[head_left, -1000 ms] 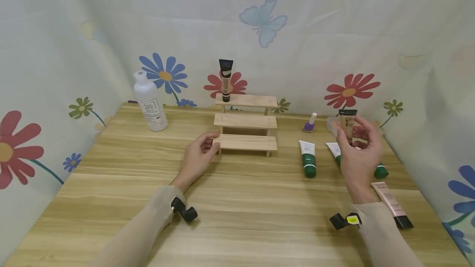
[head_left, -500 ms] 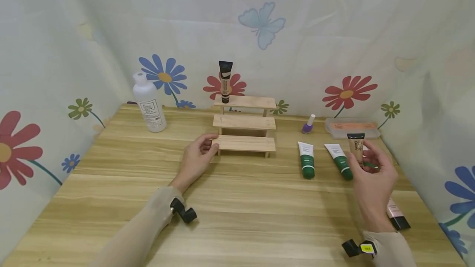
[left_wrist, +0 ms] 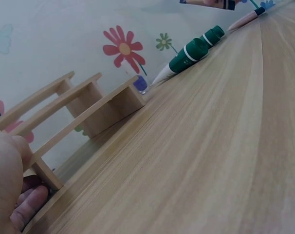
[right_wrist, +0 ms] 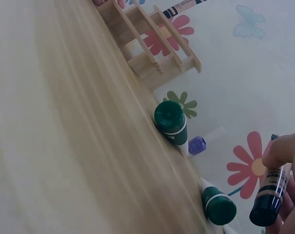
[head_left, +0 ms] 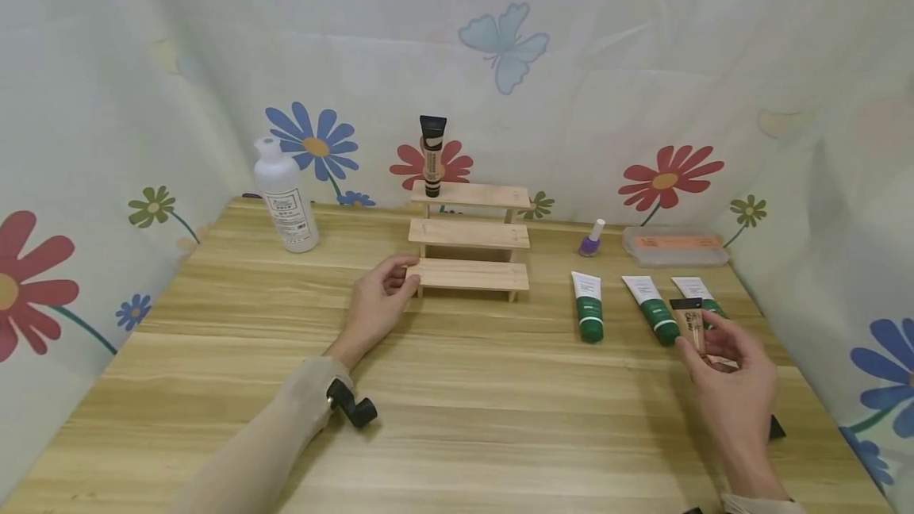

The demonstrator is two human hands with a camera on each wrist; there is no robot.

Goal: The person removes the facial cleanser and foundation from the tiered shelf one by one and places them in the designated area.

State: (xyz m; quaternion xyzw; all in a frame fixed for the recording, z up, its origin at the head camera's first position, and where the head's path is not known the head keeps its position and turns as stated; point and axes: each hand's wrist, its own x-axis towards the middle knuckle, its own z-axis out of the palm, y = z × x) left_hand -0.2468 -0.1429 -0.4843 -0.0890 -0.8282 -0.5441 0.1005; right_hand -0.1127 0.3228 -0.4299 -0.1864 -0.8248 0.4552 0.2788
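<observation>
My left hand [head_left: 378, 300] grips the left end of the lowest step of a small three-step wooden display rack [head_left: 471, 274], its thumb in front. On the rack's top step, at the left, a slim beige-and-black cosmetic tube [head_left: 432, 157] stands upright. My right hand [head_left: 739, 387] holds a second small beige cosmetic tube [head_left: 690, 325] with black ends between thumb and fingers, raised in front of the green-and-white tubes. In the right wrist view its dark cap [right_wrist: 265, 210] points downward. My hand mostly covers a pink tube [head_left: 776, 428] behind it, of which the black end shows.
Several green-and-white tubes, among them the leftmost tube [head_left: 588, 308] and the middle tube [head_left: 651, 310], lie on the wooden table [head_left: 457, 419]. Behind them are a purple nail polish bottle [head_left: 591, 239] and a clear plastic case [head_left: 674, 247]. A white bottle [head_left: 286, 197] stands back left.
My right hand has moved right and toward the table's near side, lowering the beige tube. The plastic case and rightmost green tube have come into view. My left hand stays on the rack.
</observation>
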